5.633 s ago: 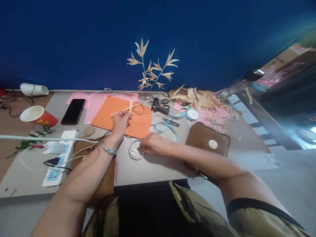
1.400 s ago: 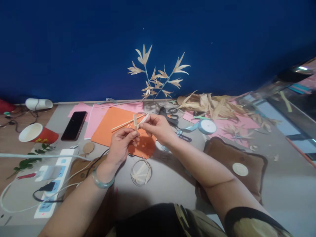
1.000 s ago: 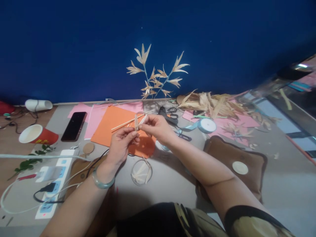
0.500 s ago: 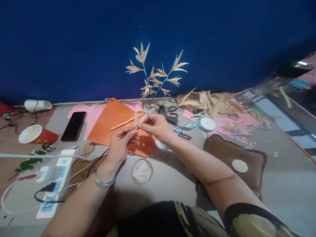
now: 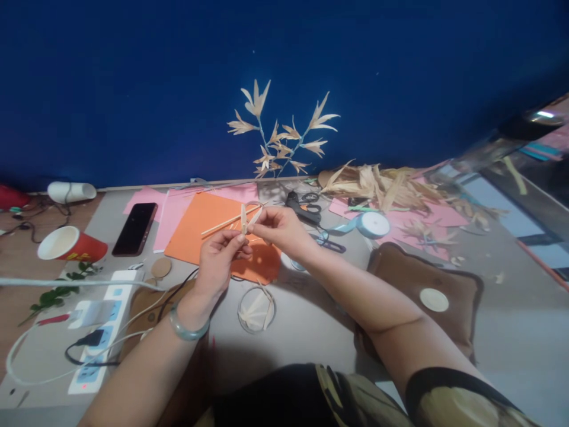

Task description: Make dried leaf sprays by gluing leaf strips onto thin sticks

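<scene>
My left hand (image 5: 221, 252) pinches the base of a small pale husk flower (image 5: 243, 219) with pointed petals, above an orange sheet (image 5: 186, 231). From the right, my right hand (image 5: 281, 228) closes its fingertips on a pale petal at the same flower. Its fingers partly hide the join. A thin wooden stick (image 5: 224, 222) lies on the orange sheet just behind the hands. Nearer to me rests a round clear dish (image 5: 256, 308) with cut pale petals in it. Beyond the hands stands a branch of finished husk flowers (image 5: 279, 139) on blue-wrapped stems.
Behind my right hand lie a black glue gun (image 5: 300, 207), scissors (image 5: 313, 209) and a roll of blue ribbon (image 5: 373, 225). Dried husks (image 5: 382, 187) are heaped at the back right. Left are a phone (image 5: 134, 229), a red paper cup (image 5: 86, 246) and a power strip (image 5: 104, 332) with cords.
The petal at my right fingertips now leans out from the flower, a little apart from the upright one. Both hands keep nearly the same place; the whole view has shifted slightly.
</scene>
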{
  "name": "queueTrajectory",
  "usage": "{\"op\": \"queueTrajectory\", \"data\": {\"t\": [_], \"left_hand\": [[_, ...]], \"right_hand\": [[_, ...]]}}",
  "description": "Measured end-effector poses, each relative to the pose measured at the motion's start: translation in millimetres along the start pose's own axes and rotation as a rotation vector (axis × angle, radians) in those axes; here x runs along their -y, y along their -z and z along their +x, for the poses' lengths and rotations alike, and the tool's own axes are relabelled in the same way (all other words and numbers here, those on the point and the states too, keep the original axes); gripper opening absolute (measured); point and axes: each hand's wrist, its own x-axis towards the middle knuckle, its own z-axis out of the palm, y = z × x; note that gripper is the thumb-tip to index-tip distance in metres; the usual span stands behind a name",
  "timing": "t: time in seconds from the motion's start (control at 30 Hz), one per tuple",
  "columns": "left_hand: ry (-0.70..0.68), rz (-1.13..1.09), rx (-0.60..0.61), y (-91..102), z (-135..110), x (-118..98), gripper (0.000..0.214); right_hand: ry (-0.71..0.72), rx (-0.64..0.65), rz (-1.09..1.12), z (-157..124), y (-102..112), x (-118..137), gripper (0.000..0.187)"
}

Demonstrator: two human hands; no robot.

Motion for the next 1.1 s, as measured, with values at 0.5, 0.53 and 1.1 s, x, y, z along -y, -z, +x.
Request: {"op": "queueTrajectory", "data": {"t": [0.5,0.53,1.1], "left_hand": [[0.024,-0.01,0.016,0.6,-0.3,-0.4,0.023],[0.021,-0.01,0.012,0.8,0.0,0.0,0.023],[-0.021,0.016,-0.027,1.1,0.8,1.3,0.024]], "right_hand": [[-0.009,0.013,-0.002,1.3,0.1,-3.1,0.031],[-0.008,0.013,0.0,1.4,0.0,-3.7,0.031],[-0.009,0.007,-0.004,3.7,-1.9,-15.0,0.021]]}}
